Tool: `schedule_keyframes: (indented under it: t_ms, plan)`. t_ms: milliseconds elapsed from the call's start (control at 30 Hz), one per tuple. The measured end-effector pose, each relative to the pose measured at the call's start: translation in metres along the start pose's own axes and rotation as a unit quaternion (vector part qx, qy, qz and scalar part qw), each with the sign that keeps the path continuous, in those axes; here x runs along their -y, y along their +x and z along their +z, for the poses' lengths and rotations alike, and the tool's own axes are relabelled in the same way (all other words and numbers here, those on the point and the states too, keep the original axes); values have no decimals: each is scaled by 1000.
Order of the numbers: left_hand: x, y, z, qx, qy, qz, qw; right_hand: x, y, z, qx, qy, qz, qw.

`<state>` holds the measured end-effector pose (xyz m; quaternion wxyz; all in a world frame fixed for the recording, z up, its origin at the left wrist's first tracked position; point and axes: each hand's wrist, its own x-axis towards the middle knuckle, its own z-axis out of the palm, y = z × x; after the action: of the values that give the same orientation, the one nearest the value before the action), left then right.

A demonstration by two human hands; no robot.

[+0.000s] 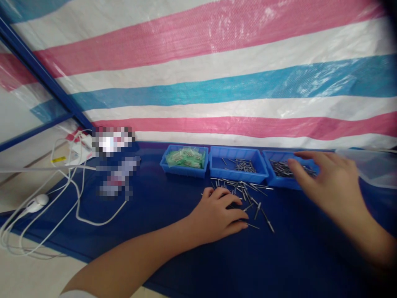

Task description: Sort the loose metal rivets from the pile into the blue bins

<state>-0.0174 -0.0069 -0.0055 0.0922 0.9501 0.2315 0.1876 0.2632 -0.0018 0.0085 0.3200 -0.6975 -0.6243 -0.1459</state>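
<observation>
My left hand [218, 215] rests on the dark blue table cover [173, 236], fingers curled down over something dark beside a scatter of thin metal pins [245, 188]. What its fingers hold is hidden. My right hand [328, 182] hovers over the right blue tray [281, 182], fingers spread and reaching into the pile of metal pins [281, 167] inside. It holds nothing that I can see.
Three small blue trays stand in a row at the back: the left tray [182, 170] holds green-white parts, the middle tray [237, 174] a few pins. White cables [77, 207] loop at the left. A clear plastic bag [372, 165] lies at the right. A striped tarp [217, 82] hangs behind.
</observation>
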Motion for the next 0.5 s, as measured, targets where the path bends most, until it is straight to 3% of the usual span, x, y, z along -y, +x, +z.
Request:
schedule_keyframes:
  t_ms: [133, 267, 400, 500]
  plan:
    - [-3, 1, -1, 7, 13, 0, 1000, 25, -6, -9, -3, 51, -41, 998]
    - [-4, 4, -5, -10, -8, -34, 999, 45, -12, -19, 32, 143, -84, 986]
    - [-2, 8, -11, -58, -97, -111, 987, 62, -25, -16, 175, 242, -108, 948]
    - [1, 9, -12, -99, -161, -134, 973, 75, -35, -11, 284, 276, -101, 913]
